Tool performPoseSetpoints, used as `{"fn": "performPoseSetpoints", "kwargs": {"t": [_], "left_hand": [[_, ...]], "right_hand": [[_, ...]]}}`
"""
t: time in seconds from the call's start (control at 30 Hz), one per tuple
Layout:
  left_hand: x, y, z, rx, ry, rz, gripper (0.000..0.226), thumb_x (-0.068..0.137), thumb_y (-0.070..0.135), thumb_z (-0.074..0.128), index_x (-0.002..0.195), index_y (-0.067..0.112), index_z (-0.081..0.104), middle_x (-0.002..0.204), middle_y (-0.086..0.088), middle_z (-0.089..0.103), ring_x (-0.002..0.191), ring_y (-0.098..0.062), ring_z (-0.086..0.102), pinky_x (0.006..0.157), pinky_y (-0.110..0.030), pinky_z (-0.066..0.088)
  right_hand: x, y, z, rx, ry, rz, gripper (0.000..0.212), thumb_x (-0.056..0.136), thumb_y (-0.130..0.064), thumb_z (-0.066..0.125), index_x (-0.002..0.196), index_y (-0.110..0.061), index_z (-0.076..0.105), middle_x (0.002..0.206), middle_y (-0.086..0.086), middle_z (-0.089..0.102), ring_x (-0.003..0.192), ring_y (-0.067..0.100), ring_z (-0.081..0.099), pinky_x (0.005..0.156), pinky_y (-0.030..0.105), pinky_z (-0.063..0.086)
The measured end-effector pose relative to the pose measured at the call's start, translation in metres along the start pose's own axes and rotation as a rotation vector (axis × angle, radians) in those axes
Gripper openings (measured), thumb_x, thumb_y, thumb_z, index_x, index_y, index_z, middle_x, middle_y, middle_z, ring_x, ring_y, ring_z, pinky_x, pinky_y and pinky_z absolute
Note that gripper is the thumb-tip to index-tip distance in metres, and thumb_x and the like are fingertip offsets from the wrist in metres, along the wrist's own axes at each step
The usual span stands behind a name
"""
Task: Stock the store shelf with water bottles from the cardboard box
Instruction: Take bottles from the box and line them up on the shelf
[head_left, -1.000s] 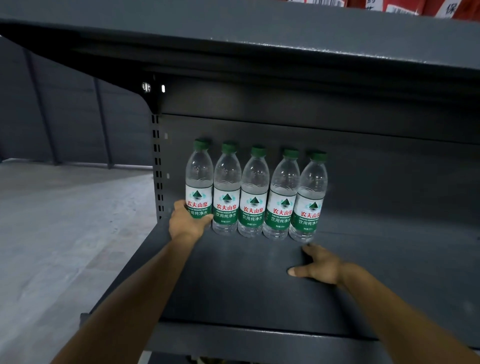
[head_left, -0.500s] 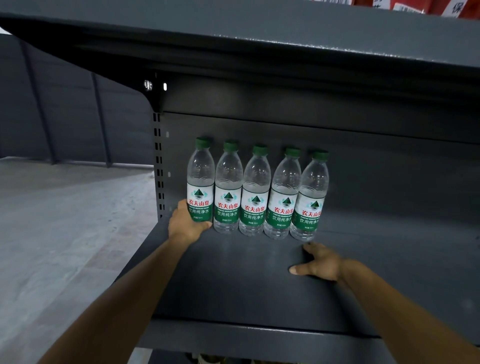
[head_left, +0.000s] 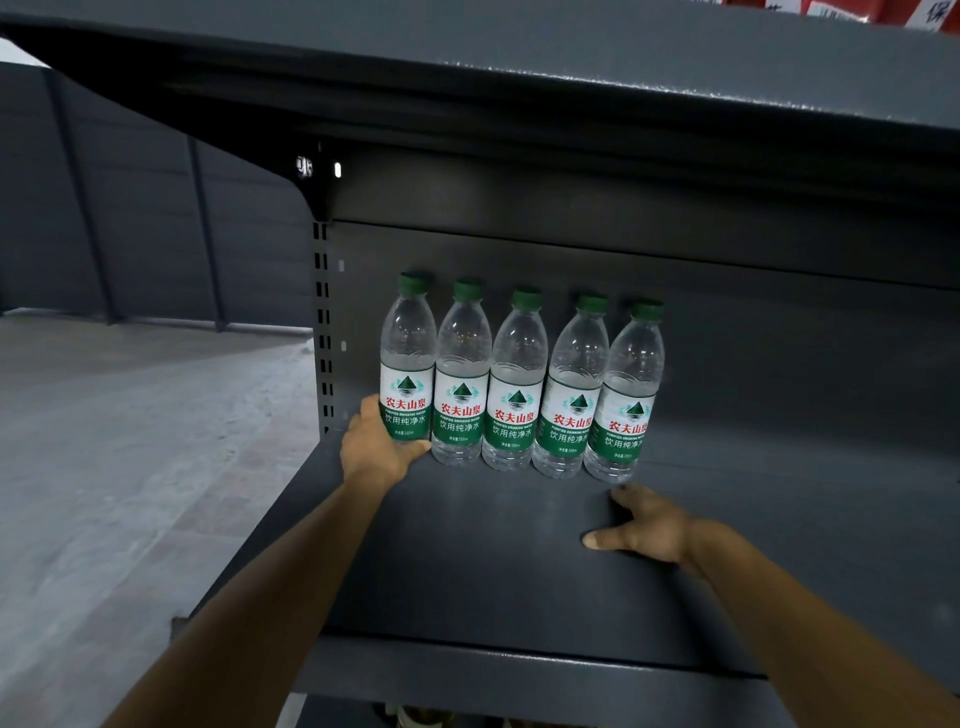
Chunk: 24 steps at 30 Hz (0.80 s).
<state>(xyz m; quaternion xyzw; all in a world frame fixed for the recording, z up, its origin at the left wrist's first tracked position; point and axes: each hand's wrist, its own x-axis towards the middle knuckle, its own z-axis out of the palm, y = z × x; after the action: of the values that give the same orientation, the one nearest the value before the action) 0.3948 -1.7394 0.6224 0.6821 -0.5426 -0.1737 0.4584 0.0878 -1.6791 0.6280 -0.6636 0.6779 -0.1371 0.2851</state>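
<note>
1. Five water bottles stand upright in a row at the back of the shelf (head_left: 493, 561), side by side and touching or nearly so, each with a green cap and a white-and-green label with red characters.
2. Left hand (head_left: 376, 449): the fingers wrap around the base of the leftmost bottle (head_left: 408, 364), with the thumb lying across the front below the label; the fingertips behind the bottle are hidden.
3. Right hand (head_left: 644, 525): rests palm down on the shelf with the thumb spread toward the left and the fingers reaching toward the rightmost bottle (head_left: 626, 395); it holds nothing, and whether a fingertip touches that bottle cannot be told.
4. Second bottle (head_left: 462, 374), third bottle (head_left: 517, 382) and fourth bottle (head_left: 574, 389) stand between the two end bottles, untouched by either hand.
5. Both forearms enter from the lower edge of the view and cross the front lip of the shelf.
6. Upper shelf (head_left: 571, 78) overhangs the row; red packaging (head_left: 852, 10) shows at its top right edge.
7. Slotted upright post (head_left: 322, 332) stands just left of the row, at the shelf's left end.
8. Grey floor (head_left: 130, 441) extends to the left of the shelving, with a dark wall (head_left: 130, 208) behind it.
</note>
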Motion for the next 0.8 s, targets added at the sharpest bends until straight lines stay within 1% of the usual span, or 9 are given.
{"fn": "performPoseSetpoints", "kwargs": {"t": [0.27,0.37,0.4,0.47,0.57,0.63,0.7,0.8], "left_hand": [[-0.001,0.0,0.001,0.016,0.005,-0.005,0.081,0.065,0.026,0.086,0.131,0.013,0.041,0.125,-0.01,0.057,0.117,-0.03,0.054,0.098,-0.041,0.043],[-0.002,0.002,0.001,0.033,-0.016,-0.024,0.08,0.066,0.026,0.086,0.13,0.009,0.041,0.126,-0.012,0.056,0.119,-0.031,0.053,0.098,-0.041,0.042],[-0.003,0.003,0.001,0.04,-0.022,-0.034,0.081,0.066,0.026,0.086,0.13,0.007,0.04,0.127,-0.013,0.055,0.12,-0.031,0.052,0.099,-0.042,0.042],[-0.006,0.006,0.003,0.036,-0.015,-0.052,0.091,0.065,0.025,0.086,0.136,0.006,0.033,0.132,-0.017,0.049,0.123,-0.034,0.047,0.1,-0.044,0.041],[-0.013,0.009,0.006,0.021,0.018,-0.081,0.108,0.067,0.03,0.085,0.146,0.007,0.016,0.139,-0.022,0.037,0.128,-0.039,0.039,0.104,-0.048,0.037],[-0.017,0.012,0.007,0.032,0.052,-0.099,0.111,0.068,0.034,0.084,0.148,0.007,0.012,0.141,-0.022,0.033,0.131,-0.039,0.034,0.105,-0.049,0.035],[-0.022,0.015,0.008,0.055,0.115,-0.107,0.109,0.069,0.037,0.083,0.147,0.006,0.014,0.141,-0.022,0.032,0.131,-0.038,0.032,0.104,-0.05,0.036],[-0.031,0.021,0.011,0.083,0.242,-0.083,0.096,0.068,0.038,0.082,0.139,0.004,0.026,0.134,-0.021,0.037,0.124,-0.036,0.038,0.098,-0.048,0.04]], "right_hand": [[0.002,0.001,-0.001,-0.01,-0.009,0.0,0.096,0.074,-0.044,0.076,0.149,-0.009,0.026,0.156,0.003,0.02,0.142,0.021,0.024,0.117,0.038,0.023],[0.001,0.001,-0.002,-0.016,-0.015,0.008,0.096,0.075,-0.045,0.075,0.149,-0.011,0.025,0.156,0.003,0.021,0.141,0.022,0.025,0.117,0.037,0.024],[0.001,0.001,-0.002,-0.016,-0.016,0.007,0.095,0.075,-0.044,0.076,0.149,-0.011,0.026,0.155,0.003,0.022,0.141,0.022,0.026,0.116,0.036,0.025],[0.002,0.002,-0.001,-0.013,-0.012,0.004,0.096,0.074,-0.045,0.076,0.149,-0.011,0.026,0.156,0.003,0.021,0.141,0.022,0.026,0.116,0.037,0.025],[0.003,0.003,-0.001,-0.005,-0.02,0.013,0.099,0.074,-0.046,0.075,0.15,-0.011,0.023,0.158,0.002,0.016,0.144,0.022,0.021,0.118,0.039,0.022],[0.003,0.004,-0.001,0.004,-0.019,0.019,0.101,0.073,-0.047,0.076,0.151,-0.011,0.022,0.158,0.002,0.014,0.144,0.022,0.019,0.118,0.04,0.021],[0.003,0.004,-0.001,0.001,-0.017,0.019,0.101,0.073,-0.047,0.076,0.15,-0.011,0.022,0.158,0.002,0.014,0.144,0.022,0.019,0.118,0.04,0.021],[0.003,0.005,0.0,-0.024,-0.013,0.005,0.099,0.074,-0.048,0.075,0.15,-0.011,0.024,0.158,0.002,0.015,0.144,0.022,0.02,0.118,0.038,0.02]]}}
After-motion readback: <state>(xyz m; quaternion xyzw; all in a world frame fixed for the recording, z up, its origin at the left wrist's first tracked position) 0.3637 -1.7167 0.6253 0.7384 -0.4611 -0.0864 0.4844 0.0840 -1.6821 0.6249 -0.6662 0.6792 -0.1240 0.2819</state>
